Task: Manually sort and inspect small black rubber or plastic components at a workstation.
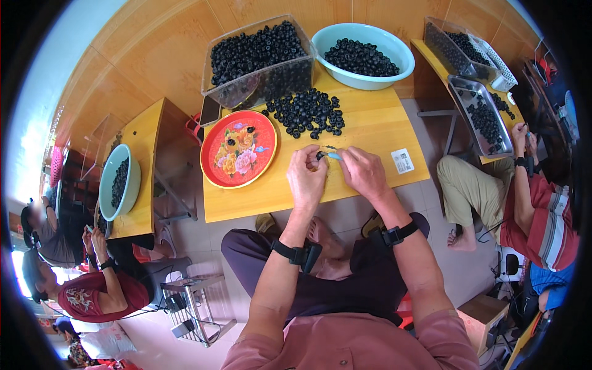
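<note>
My left hand (306, 179) pinches a small black round part (320, 156) between thumb and fingertips, above the near side of the yellow wooden table (376, 129). My right hand (364, 170) is closed on a small tool with a light-blue handle (333, 156). Its working end points at the black part; whether it touches cannot be made out. Just beyond my hands lies a loose pile of similar black parts (308, 112), some showing a hole. On the left is a red flowered tray (211, 154) with a gold rim, bearing two black parts.
A clear plastic bin (262, 86) and a light-blue basin (364, 80), both full of black parts, stand at the back. A white label (402, 161) lies at the right. People work at side tables; the right one bears a metal tray (460, 92), the left one another basin (133, 179).
</note>
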`<state>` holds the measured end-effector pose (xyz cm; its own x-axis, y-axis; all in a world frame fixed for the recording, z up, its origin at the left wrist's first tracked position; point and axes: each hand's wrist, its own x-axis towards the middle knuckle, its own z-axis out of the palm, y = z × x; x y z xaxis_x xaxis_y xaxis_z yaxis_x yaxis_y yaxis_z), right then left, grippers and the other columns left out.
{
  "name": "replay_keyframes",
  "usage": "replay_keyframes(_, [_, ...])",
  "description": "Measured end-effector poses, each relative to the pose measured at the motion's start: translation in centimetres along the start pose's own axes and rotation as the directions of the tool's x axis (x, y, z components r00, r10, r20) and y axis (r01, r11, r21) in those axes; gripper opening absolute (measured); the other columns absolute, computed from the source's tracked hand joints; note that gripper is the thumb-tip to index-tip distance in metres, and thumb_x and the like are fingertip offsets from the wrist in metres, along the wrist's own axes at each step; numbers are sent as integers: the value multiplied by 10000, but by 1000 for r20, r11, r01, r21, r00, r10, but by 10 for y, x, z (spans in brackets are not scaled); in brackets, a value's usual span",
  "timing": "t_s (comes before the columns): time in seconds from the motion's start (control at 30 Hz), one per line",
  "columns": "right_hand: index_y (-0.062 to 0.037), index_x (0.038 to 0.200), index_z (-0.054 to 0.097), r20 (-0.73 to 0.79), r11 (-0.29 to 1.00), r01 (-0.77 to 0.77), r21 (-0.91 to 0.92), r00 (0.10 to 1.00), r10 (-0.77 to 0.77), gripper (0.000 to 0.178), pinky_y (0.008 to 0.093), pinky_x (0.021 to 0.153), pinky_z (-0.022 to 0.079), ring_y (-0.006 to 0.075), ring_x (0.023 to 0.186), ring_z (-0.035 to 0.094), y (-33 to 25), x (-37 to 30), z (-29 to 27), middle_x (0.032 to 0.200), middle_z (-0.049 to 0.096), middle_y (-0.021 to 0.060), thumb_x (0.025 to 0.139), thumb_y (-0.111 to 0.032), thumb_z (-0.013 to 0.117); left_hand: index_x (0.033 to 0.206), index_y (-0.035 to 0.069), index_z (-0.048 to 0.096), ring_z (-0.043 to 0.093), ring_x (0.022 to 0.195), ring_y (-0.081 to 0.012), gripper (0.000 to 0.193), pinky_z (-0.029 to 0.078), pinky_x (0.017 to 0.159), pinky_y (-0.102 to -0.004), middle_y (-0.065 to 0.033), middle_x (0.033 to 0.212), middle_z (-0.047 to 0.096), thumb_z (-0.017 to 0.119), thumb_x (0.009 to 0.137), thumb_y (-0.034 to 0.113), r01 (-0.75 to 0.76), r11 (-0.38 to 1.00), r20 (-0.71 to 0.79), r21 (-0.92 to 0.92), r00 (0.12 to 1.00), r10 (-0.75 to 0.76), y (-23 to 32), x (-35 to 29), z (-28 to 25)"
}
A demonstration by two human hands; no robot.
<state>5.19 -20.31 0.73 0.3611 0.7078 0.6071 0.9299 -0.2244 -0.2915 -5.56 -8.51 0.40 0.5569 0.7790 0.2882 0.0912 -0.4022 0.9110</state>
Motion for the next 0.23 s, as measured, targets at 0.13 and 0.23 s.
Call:
replay_keyframes(0.13, [-33, 991, 670, 6, 1000, 18, 25, 1000, -18, 146, 386, 604, 536, 270, 725, 661, -2, 0, -1, 784, 610, 87, 851, -75, 669, 1089, 6, 668, 675, 799, -145, 284, 562, 747, -278, -88, 923, 681, 731, 812, -1, -13, 1000, 4, 3, 1000, 13, -1, -1, 0])
replay_keyframes(0.23, [-37, 994, 675, 26, 1000, 11, 26, 1000, -12, 147, 383, 608, 537, 268, 726, 662, 0, -2, 1, 787, 611, 90, 853, -78, 673, 1096, 21, 669, 688, 839, -158, 289, 568, 761, -274, -93, 960, 681, 736, 815, 3, -29, 1000, 22, 12, 999, 29, 0, -2, 0])
